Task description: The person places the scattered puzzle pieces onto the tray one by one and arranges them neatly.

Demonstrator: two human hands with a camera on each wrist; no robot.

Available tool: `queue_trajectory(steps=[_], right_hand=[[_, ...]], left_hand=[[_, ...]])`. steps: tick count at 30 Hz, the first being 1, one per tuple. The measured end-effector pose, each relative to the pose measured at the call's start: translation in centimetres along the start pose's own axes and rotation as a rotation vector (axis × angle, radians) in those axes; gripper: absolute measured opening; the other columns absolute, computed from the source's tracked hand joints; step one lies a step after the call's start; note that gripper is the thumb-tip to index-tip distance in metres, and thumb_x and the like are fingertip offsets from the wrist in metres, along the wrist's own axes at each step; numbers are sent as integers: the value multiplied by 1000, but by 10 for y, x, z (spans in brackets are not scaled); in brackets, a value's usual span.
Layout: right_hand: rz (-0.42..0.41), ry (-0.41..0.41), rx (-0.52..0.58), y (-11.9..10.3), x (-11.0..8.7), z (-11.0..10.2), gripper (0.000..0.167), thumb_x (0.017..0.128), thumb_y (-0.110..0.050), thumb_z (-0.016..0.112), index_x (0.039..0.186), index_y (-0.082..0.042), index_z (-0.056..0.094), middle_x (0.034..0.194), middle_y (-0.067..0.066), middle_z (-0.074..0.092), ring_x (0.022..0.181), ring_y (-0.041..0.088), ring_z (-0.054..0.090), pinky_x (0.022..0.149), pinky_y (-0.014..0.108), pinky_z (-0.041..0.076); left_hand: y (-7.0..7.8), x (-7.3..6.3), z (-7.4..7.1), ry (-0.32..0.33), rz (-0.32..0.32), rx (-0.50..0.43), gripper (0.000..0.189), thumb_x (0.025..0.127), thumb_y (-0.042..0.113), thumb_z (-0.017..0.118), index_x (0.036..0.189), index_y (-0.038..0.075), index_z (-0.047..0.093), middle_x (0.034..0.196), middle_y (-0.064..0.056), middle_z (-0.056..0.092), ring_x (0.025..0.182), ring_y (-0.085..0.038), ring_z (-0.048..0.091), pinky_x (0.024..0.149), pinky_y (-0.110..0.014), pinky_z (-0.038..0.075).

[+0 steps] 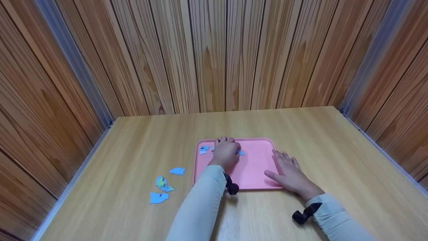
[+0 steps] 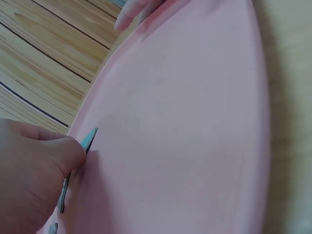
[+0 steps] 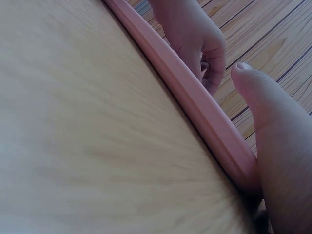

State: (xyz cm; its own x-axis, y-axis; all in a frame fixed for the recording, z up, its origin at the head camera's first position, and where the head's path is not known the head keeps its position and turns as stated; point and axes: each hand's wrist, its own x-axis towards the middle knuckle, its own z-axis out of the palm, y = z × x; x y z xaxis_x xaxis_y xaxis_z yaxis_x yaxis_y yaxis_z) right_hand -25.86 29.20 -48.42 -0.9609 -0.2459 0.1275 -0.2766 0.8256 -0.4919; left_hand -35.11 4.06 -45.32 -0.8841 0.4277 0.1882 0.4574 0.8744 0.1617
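Observation:
My left hand (image 1: 227, 153) is over the upper left part of a pink tray (image 1: 255, 170). Between its thumb and fingers it pinches a flat blue puzzle piece (image 2: 88, 139), tilted up from the tray in the left wrist view. That same piece (image 1: 240, 153) shows just right of the fingers in the head view. Other blue pieces (image 1: 204, 149) lie in the tray's upper left corner, partly hidden by this hand. At the tray's right side rests my right hand (image 1: 290, 172), fingers spread and straight, the thumb (image 3: 273, 102) reaching over the rim.
Left of the tray, several loose puzzle pieces lie on the wooden table (image 1: 133, 144): a blue one (image 1: 177, 171), a green and blue bunch (image 1: 164, 184) and another blue one (image 1: 158, 197). Wood-panelled walls (image 1: 214, 60) stand behind and at both sides.

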Motion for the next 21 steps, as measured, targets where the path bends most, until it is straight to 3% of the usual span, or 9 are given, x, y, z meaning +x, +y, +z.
queue_trajectory(steps=[12, 21], right_hand=[[7, 3, -10, -2, 0, 1, 97, 95, -62, 55, 159, 2, 18, 164, 26, 19, 151, 48, 7, 117, 63, -4], [1, 10, -4, -1, 0, 1, 97, 95, -60, 56, 159, 2, 18, 163, 26, 21, 151, 48, 8, 117, 62, -3]], left_hand=[[4, 8, 6, -27, -23, -32, 21, 99, 30, 67, 117, 28, 76, 118, 6, 65, 116, -21, 49, 112, -51, 27], [3, 7, 9, 5, -43, -85, 20, 99, 30, 66, 115, 30, 77, 126, 5, 65, 120, -22, 49, 107, -48, 30]])
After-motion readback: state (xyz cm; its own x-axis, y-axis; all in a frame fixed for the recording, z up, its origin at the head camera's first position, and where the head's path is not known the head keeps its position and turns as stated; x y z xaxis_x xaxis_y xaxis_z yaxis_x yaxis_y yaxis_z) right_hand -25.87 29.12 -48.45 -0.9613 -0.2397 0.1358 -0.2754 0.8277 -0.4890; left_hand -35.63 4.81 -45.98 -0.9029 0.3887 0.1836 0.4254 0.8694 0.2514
